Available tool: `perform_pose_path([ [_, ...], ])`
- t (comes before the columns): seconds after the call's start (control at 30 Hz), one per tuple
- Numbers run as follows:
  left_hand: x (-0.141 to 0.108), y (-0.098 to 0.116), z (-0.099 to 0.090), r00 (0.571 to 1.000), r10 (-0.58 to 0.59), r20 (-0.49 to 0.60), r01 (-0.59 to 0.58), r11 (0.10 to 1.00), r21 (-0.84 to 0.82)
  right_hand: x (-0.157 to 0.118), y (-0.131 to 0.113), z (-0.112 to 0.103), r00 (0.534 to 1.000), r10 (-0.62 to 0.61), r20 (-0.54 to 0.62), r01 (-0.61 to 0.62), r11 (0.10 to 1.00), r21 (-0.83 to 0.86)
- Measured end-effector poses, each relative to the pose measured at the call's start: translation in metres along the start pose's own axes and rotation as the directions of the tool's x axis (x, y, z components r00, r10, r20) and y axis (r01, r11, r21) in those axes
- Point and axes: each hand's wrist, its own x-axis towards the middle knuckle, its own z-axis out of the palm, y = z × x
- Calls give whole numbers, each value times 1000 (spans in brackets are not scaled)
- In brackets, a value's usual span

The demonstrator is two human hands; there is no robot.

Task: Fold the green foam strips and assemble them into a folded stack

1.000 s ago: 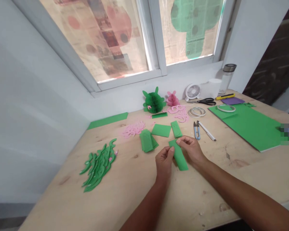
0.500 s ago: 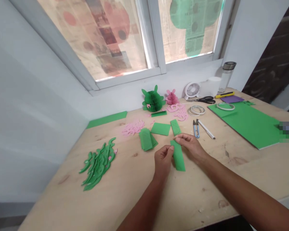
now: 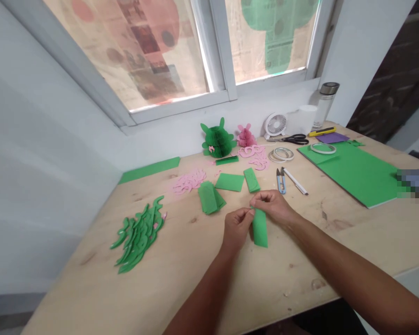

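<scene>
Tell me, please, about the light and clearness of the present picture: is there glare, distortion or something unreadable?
Head view: bright glare low on the window; head view: its frame leans, probably from wide-angle distortion; head view: the held green paper strip shows no strong glare; head view: a pixelated patch hides detail at the right edge.

Daylight glows through 2 papered window panes (image 3: 275,42), flaring white along their lower edges, and falls evenly on the bright counter (image 3: 181,279), with faint, soft shadows. The left wall (image 3: 31,116) turns grey; the upper-right corner is dark. Wide-angle distortion tilts the window frame (image 3: 181,108). The green paper strip (image 3: 260,231) lacks fine texture; a pixelated patch (image 3: 417,184) masks part of the right edge.
</scene>
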Motion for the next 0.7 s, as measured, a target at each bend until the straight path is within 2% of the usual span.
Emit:
perform_pose_path([
  [0.17, 0, 0, 0, 997, -45, 70, 45, 999, 0, 2, 4, -3, 998, 5, -55, -7, 999, -42],
  [0.3, 0, 0, -1, 995, -47, 93, 45, 999, 19, 3, 7, -4, 998, 12, -56, -15, 998, -65],
  [0.7, 1, -1, -3, 983, -65, 172, 49, 994, 100, 4, -4, -9, 993, 12, -119, -19, 998, -65],
])
